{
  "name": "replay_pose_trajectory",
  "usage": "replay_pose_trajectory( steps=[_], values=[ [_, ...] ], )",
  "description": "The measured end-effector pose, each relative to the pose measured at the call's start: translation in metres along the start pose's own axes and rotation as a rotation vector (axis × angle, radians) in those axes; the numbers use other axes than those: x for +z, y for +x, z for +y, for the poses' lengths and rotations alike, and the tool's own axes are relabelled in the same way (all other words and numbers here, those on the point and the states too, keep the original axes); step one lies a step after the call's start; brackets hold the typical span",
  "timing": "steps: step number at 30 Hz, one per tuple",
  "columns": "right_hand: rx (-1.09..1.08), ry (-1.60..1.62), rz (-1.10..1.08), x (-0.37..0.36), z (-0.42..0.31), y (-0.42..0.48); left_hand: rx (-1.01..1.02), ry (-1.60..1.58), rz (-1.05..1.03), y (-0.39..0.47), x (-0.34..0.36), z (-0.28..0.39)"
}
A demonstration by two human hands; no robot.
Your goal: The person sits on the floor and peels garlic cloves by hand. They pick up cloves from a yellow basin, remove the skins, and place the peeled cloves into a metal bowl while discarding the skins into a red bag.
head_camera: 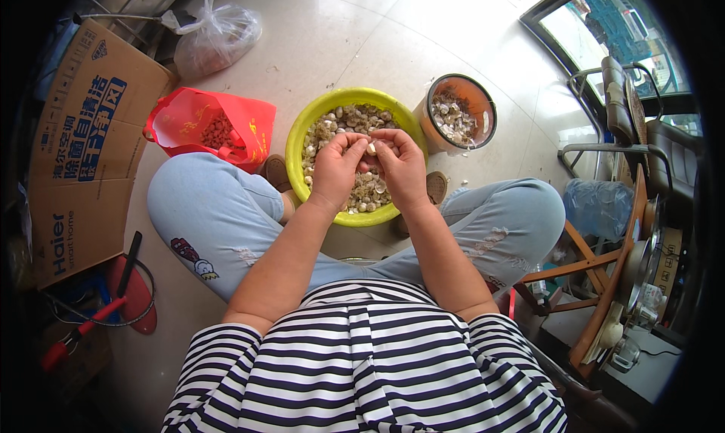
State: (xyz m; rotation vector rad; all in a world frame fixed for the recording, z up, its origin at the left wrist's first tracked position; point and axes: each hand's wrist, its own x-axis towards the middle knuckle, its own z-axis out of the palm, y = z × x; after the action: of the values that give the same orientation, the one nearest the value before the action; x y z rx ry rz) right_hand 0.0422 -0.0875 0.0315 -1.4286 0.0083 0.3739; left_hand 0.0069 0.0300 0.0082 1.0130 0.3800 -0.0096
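Note:
Between the fingertips of both hands is a small pale garlic clove (371, 149). My left hand (338, 169) pinches at its left side, and my right hand (403, 166) has thumb and fingers closed on it from the right. Both hands are over a yellow-green plastic basin (295, 149), which holds many small garlic bulbs, loose cloves and dry husks. The palms and some fingertips are partly hidden. Right of the basin stands an orange bin (486, 121) with a dark rim and a clear liner, holding papery garlic skins.
A red bag (257, 127) with small reddish pieces inside stands left of the basin. Behind it are a tied clear plastic bag (218, 39) and a large cardboard box (85, 166). At the right are a metal-armed chair (617, 101) and a wooden folding frame (617, 285).

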Motion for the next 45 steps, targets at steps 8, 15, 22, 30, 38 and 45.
replay_pose_trajectory(
  steps=[8,15,22,30,38,45],
  values=[
    [-0.485,-0.456,-0.192,-0.005,0.008,0.004,-0.1,-0.126,0.082,0.001,-0.003,0.006],
    [-0.278,-0.368,-0.167,0.002,0.005,-0.002,-0.066,-0.169,0.13,0.005,-0.008,0.003],
    [0.111,0.083,-0.057,0.0,-0.001,-0.003,-0.054,-0.067,0.011,0.0,-0.001,0.01],
    [0.081,-0.036,-0.056,0.0,0.007,-0.001,0.045,0.166,0.029,0.002,-0.004,0.007],
    [-0.054,-0.268,-0.023,-0.003,0.018,0.004,0.144,0.31,0.016,0.004,-0.006,-0.003],
    [-0.011,-0.258,0.019,-0.002,0.012,0.0,0.181,0.357,0.012,0.005,-0.006,-0.008]
  ],
)
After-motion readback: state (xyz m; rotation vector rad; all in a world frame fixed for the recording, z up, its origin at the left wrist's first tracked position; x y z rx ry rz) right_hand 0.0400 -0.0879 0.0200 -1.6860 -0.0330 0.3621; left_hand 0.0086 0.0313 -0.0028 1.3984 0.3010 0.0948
